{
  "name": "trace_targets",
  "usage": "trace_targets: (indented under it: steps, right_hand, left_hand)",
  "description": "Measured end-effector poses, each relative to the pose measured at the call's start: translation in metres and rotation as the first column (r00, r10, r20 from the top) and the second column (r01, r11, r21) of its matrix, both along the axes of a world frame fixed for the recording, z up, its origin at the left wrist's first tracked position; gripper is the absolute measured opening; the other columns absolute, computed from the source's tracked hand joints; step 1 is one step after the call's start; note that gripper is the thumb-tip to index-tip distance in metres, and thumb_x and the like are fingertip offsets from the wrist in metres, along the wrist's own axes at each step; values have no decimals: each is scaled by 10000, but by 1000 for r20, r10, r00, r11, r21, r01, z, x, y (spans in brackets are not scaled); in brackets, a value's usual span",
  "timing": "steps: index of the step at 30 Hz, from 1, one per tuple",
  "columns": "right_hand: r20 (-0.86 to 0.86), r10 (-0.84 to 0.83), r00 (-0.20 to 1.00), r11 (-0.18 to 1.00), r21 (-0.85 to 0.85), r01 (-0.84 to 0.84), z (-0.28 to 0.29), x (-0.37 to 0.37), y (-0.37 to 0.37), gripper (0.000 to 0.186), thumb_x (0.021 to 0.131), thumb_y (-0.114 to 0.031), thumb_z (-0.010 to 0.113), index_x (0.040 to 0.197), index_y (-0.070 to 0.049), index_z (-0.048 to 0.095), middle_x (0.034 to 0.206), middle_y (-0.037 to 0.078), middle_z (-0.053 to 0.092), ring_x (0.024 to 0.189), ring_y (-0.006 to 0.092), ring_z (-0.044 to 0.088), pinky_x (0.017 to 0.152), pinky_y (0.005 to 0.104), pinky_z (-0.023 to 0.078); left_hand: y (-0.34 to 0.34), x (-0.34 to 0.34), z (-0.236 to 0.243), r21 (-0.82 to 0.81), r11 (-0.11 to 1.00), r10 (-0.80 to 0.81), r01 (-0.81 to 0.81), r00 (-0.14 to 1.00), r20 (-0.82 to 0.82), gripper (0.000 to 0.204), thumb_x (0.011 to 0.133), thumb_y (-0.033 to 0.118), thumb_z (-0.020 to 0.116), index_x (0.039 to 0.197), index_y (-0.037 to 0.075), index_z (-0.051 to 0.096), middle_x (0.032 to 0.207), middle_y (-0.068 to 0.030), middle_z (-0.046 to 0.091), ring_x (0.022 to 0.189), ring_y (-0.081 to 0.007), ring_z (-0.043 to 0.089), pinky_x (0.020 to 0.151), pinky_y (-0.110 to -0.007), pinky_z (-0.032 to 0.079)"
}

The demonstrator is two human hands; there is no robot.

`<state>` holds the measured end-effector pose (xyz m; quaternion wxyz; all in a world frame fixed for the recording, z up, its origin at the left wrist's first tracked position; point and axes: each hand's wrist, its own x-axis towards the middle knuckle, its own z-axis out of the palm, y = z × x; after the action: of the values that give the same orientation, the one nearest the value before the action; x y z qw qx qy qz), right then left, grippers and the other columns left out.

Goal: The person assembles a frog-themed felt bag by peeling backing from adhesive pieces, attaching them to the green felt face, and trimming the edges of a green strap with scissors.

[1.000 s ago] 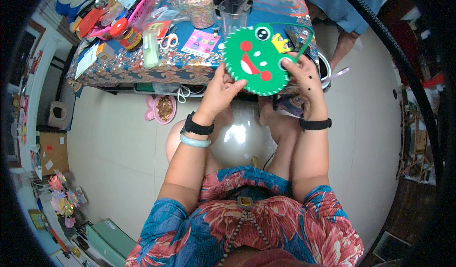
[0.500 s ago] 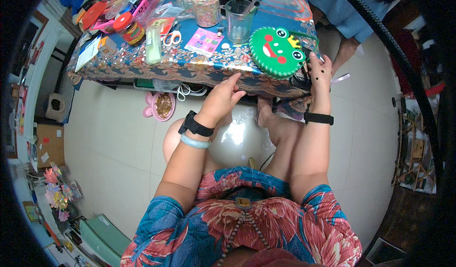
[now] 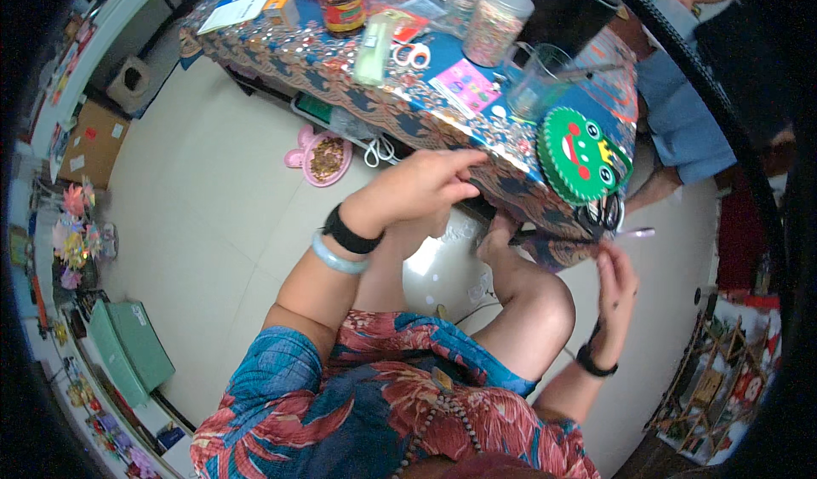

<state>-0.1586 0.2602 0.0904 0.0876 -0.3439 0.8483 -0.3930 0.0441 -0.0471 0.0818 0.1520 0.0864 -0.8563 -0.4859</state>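
Note:
My left hand (image 3: 430,188) is raised over my lap in front of the table's near edge, fingers stretched out, holding nothing. Farther right, my right hand (image 3: 614,285) hangs slightly blurred beside the table's corner, its fingers extended and apparently empty. Just beyond its fingertips lies a bundle of dark cable (image 3: 601,215), with a thin pale-purple strip (image 3: 637,233) beside it. A round green frog-face pouch (image 3: 572,157) with a yellow crown rests at the table's right corner. To its left stands a clear pitcher (image 3: 538,83) with a utensil in it.
On the patterned tablecloth (image 3: 289,57) are scissors (image 3: 412,55), a pink card (image 3: 465,87), a red-lidded jar (image 3: 340,4), a tub of colourful bits (image 3: 497,26) and a pale-green packet (image 3: 373,51). A pink bowl (image 3: 328,159) sits on the floor. Another person's leg (image 3: 659,189) is at right.
My view has swung left, so the table sits farther right and tilted. My right hand has come away from the frog pouch toward me. My left hand stays stretched out.

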Motion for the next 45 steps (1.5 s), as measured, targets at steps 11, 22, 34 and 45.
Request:
trace_targets:
  steps: [11, 22, 34, 45]
  right_hand:
    - [-377, 159, 912, 928, 372, -8, -31, 102, -30, 291, 796, -165, 557, 1054, -32, 586, 1171, 169, 536, 1085, 352, 489, 937, 424, 361]
    - [-302, 5, 953, 932, 346, 105, -37, 87, -39, 219, 781, -132, 567, 955, -11, 624, 1070, 172, 593, 995, 334, 547, 877, 403, 421]
    - [-335, 110, 936, 935, 353, 16, -37, 98, -48, 251, 773, -178, 586, 973, -29, 617, 1119, 151, 572, 1017, 324, 521, 875, 397, 385]
    - [-438, 248, 864, 946, 302, -118, -41, 121, -59, 240, 784, -181, 569, 966, -33, 614, 1166, 155, 546, 1096, 336, 476, 898, 427, 352]
  left_hand:
    - [-153, 17, -58, -571, 540, 634, -618, 745, -207, 616, 754, 223, 688, 1287, 53, 431, 1132, -189, 567, 1074, -333, 517, 889, -424, 404]
    - [-225, -32, -80, -378, 406, 725, -832, 545, -420, 310, 808, 85, 597, 1110, 32, 553, 971, -169, 602, 887, -356, 570, 764, -424, 459]
    - [-153, 20, -91, -197, 569, 661, -798, 587, -469, 275, 835, 32, 549, 1108, 3, 557, 1124, -161, 560, 1050, -305, 527, 912, -375, 412]
    - [45, 135, -56, -325, 896, 369, -302, 914, 167, 632, 720, 317, 702, 1280, 142, 468, 1363, -179, 349, 1242, -387, 334, 1021, -431, 311]
